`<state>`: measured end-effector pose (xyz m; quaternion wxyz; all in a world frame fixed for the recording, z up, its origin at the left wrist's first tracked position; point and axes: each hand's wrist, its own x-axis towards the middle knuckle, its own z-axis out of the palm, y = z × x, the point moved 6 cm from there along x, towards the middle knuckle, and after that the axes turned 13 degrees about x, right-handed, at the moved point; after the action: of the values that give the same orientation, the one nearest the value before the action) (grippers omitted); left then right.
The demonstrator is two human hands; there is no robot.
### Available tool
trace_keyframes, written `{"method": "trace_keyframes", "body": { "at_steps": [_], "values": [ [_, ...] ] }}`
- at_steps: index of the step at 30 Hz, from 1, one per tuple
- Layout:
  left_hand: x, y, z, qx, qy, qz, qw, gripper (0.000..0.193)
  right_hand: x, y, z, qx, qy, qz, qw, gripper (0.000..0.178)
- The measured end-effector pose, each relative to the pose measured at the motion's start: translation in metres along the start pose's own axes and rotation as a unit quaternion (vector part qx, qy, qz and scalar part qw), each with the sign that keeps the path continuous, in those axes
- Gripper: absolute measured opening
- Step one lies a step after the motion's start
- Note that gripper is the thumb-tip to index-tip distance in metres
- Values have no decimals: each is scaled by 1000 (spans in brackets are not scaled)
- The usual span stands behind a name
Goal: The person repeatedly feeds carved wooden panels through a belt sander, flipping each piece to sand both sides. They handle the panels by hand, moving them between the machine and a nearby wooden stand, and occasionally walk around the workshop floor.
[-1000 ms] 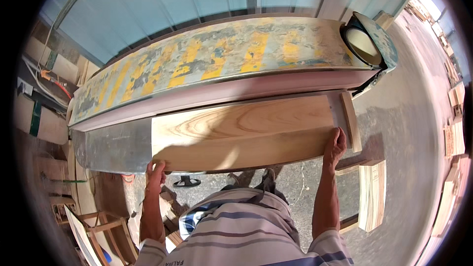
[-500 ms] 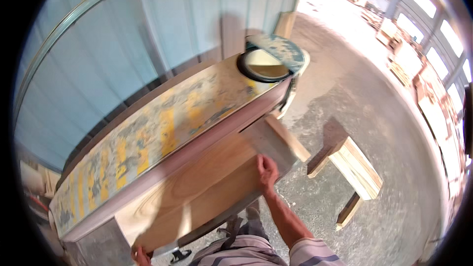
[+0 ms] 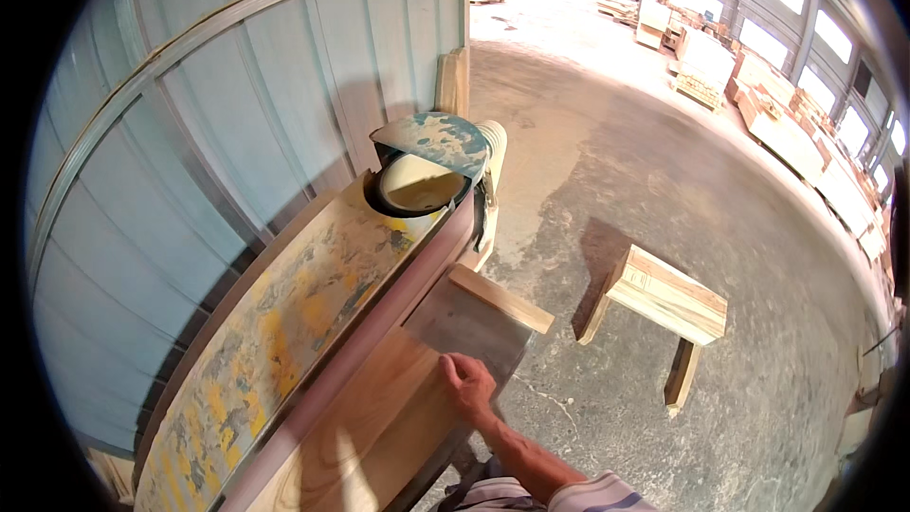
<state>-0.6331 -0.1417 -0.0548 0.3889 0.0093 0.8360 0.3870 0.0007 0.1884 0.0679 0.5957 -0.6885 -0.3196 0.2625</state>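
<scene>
Right hand [image 3: 466, 387], pinched narrow, has a pink belt [image 3: 422, 275] at eleven o'clock, the wooden board [image 3: 370, 429] it grips at eight and a wooden strip [image 3: 500, 298] at one, against which a sideways slip could trap the hand.

Glare whites out the windows [image 3: 761, 44] at upper right and bleaches the floor [image 3: 536, 209] toward top centre, while the floor's middle lies in dimmer shade. A dark shadow falls left of the wooden stand [image 3: 671, 294]; light and shadow streak the board [image 3: 379, 408] at lower centre. Fisheye distortion curves the wall [image 3: 218, 123]; black fills the corners.
</scene>
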Motion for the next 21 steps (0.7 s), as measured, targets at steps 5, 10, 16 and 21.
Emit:
{"method": "trace_keyframes", "body": {
  "at_steps": [5,10,16,21],
  "values": [
    [-11,1,51,9,-36,64,997,27,50,22,-22,-29,49,18,998,30],
    [81,-50,29,309,15,385,869,29,77,16,-29,-31,59,43,997,29],
    [112,-46,-17,295,27,229,927,27,40,20,-12,-20,10,-1,1000,29],
    [36,1,-13,79,-39,164,982,33,-2,12,5,-43,-23,-28,998,25]
  ]
}}
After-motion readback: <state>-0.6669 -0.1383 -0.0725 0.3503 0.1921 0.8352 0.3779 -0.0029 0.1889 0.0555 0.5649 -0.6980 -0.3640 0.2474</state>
